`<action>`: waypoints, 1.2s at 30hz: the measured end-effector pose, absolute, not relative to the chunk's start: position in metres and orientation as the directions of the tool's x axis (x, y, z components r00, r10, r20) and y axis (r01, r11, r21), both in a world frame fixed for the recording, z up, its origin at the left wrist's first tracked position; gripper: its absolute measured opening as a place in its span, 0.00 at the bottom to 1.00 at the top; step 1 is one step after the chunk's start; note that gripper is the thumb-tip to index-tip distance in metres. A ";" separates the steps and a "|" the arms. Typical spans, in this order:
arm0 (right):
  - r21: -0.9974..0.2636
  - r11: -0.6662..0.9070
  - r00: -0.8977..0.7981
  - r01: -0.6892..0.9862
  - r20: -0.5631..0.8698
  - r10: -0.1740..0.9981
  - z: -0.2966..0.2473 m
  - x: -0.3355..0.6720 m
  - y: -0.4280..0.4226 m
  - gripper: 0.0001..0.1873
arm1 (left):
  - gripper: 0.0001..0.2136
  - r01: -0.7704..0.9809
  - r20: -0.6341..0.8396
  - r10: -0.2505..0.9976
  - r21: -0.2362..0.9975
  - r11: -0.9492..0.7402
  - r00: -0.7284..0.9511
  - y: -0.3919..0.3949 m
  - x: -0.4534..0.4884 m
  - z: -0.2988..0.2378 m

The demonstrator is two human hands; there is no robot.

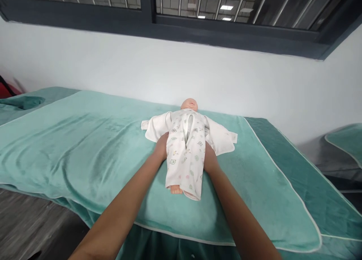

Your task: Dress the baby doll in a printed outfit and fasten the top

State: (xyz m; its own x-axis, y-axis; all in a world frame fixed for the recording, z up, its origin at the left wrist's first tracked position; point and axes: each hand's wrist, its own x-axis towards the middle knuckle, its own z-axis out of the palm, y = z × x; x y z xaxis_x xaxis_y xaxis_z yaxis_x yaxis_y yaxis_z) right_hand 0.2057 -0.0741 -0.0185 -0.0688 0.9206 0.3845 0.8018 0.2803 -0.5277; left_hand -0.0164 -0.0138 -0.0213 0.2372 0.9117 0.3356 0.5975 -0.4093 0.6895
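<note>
A baby doll (189, 104) lies on its back on a light green blanket (93, 146), its head toward the wall. It has on a white printed baby gown (185, 158) with sleeves spread to both sides and a gap down the chest. One small foot (176, 189) shows below the hem. My left hand (162, 146) is against the gown's left side at the doll's waist, and my right hand (209, 158) is against the opposite side. The fingers of both hands are hidden behind the cloth and the doll's body, so their grip does not show.
Under the blanket is a darker green cover (308, 177), which hangs over the front edge. A white wall (118, 67) rises right behind the doll, below a dark-framed barred window (226, 30). Another green-covered surface (347, 143) stands at the right. Grey floor (31, 218) shows lower left.
</note>
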 end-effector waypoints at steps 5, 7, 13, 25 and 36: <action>-0.424 0.303 -0.101 0.853 0.436 0.894 -0.019 0.210 -0.084 0.09 | 0.18 0.748 0.345 0.845 0.405 -0.526 0.408 -0.042 -0.028 -0.017; -0.412 0.327 -0.126 0.851 0.445 0.887 -0.020 0.215 -0.093 0.11 | 0.20 0.773 0.358 0.819 0.304 -0.557 0.449 -0.057 -0.037 -0.019; -0.416 0.378 -0.164 0.827 0.464 0.870 -0.025 0.224 -0.122 0.16 | 0.24 0.769 0.381 0.795 0.264 -0.582 0.472 -0.084 -0.055 -0.030; -0.436 -0.358 0.514 0.825 0.319 0.796 -0.012 0.299 -0.108 0.26 | 0.18 0.700 0.386 0.811 0.420 -0.578 0.439 -0.086 -0.061 -0.032; -0.672 -0.310 0.588 0.673 0.230 0.776 0.014 0.285 -0.061 0.12 | 0.16 0.674 0.395 0.781 0.401 -0.620 0.483 -0.085 -0.061 -0.032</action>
